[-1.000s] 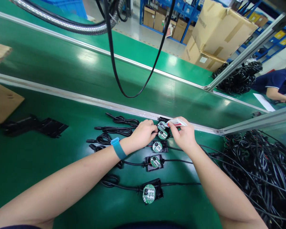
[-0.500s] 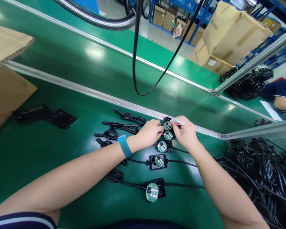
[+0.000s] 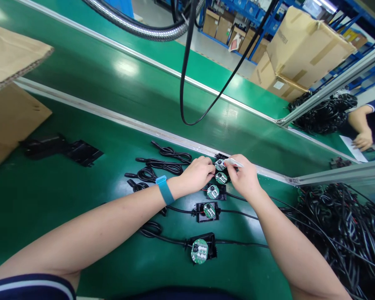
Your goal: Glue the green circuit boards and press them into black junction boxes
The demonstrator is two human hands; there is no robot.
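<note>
Several round green circuit boards lie in a column on black housings, each with black cables. The nearest board (image 3: 199,251) and the one behind it (image 3: 209,211) sit on open black housings. My right hand (image 3: 244,175) pinches a small white tube-like item (image 3: 235,162), its tip over the farthest board (image 3: 219,165). My left hand (image 3: 198,174), with a teal wristband, is closed at the left edge of the far boards; what its fingertips grip is too small to make out. Coiled black cables (image 3: 171,166) lie left of it.
Cardboard (image 3: 15,121) stands at the left beside black plastic parts (image 3: 83,153). A large heap of black cables (image 3: 340,233) lies at the right. A black cable loop (image 3: 183,91) hangs ahead. Another person's hand (image 3: 363,139) rests on paper at the far right.
The white item in my right hand has tilted slightly. The other person's arm and hand have come further into view over the paper. The camera view has shifted a little.
</note>
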